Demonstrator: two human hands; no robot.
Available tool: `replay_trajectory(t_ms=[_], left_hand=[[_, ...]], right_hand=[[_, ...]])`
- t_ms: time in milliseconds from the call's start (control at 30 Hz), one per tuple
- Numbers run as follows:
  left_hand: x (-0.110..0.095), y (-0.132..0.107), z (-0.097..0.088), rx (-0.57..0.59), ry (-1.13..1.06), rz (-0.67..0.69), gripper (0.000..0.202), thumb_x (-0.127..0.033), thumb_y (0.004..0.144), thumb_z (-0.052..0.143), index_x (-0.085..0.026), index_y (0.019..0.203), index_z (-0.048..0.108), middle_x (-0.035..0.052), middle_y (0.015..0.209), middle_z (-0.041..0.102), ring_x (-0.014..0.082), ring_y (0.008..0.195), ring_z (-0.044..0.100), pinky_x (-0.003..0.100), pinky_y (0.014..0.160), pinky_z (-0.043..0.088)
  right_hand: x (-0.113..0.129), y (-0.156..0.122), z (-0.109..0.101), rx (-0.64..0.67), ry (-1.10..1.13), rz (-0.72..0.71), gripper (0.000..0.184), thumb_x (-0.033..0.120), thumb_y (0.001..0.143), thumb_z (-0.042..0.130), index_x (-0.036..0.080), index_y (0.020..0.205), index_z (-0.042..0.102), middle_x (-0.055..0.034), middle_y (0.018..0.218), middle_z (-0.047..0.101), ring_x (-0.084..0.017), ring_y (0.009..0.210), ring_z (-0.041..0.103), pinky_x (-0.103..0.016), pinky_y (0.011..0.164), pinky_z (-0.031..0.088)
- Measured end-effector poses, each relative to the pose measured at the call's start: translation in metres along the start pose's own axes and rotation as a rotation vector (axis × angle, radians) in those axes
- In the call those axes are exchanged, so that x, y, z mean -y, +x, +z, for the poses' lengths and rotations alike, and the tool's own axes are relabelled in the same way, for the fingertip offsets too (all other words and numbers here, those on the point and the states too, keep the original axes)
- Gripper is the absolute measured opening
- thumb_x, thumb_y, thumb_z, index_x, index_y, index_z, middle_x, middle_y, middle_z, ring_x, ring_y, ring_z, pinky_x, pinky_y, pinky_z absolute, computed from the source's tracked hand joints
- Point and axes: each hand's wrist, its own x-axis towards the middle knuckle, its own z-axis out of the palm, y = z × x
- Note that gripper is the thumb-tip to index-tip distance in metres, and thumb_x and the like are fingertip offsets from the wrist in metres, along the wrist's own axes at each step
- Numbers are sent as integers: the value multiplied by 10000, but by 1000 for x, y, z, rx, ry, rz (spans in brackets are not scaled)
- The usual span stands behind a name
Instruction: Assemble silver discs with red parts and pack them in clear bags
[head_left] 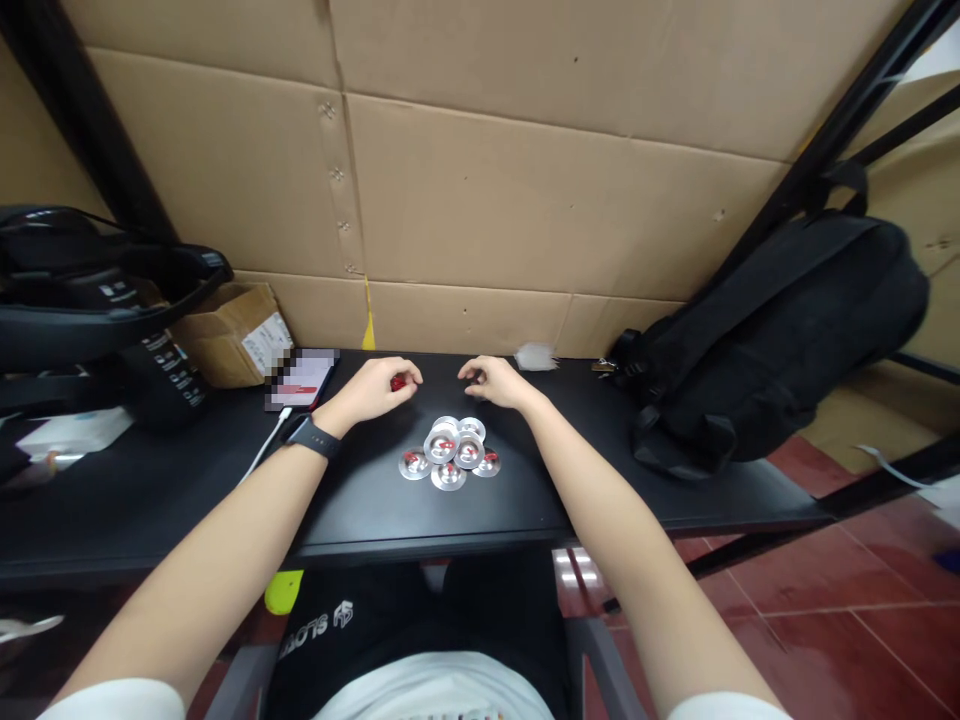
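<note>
My left hand (381, 389) is at the far side of the black table, its fingers curved around a small red object (398, 382), partly hidden by the thumb and fingers. Across a gap, my right hand (493, 381) hovers over or rests on the tabletop; I cannot tell which. Its fingers are bent but apart from the thumb, with nothing plainly between them. Nearer to me, between both forearms, several round silver metal discs (448, 476) with red marks lie in an overlapping pile. Neither hand touches them.
Left of my hands lie a phone (301, 380) and white cable (264, 447). A cardboard box (225, 340) and black headset-like gear (97, 310) stand beyond. On the right are a black backpack (780, 330), keys (603, 367) and a clear plastic packet (535, 357). Cardboard (480, 200) walls the back.
</note>
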Motion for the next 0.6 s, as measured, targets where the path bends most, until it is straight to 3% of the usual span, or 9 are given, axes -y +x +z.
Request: replay_trajectory(t_ms=[133,233,467,600], left_hand=[[-29,-1,3,313,-169,155,202,-361,806,802,-209,938,784,31,946,758,179,878,703,263,815,514],[-41,-1,9,458,-218,228,266,-337,732,884,-234,969,820,35,977,753,182,902,704,256,832,517],[-44,0,13,489,-239,224,79,-290,856,765,-249,892,823,40,932,750,175,876,710,257,826,516],[-43,-1,9,364,-184,133,135,-331,911,655,-227,911,741,48,957,735,197,883,693,292,810,520]], right_hand=[[-19,-4,-11,-26,-41,98,191,136,764,808,160,953,798,-37,901,761,-119,696,614,-235,702,462],[-27,-6,-13,13,-43,166,71,184,845,755,164,880,813,-51,849,793,-153,738,680,-242,720,484],[-30,-7,-15,34,-143,199,123,152,894,693,178,880,812,-61,880,810,-172,810,726,-244,776,508],[-24,-8,-15,-47,-223,175,96,167,870,716,196,903,801,-76,935,800,-197,871,725,-284,817,522]])
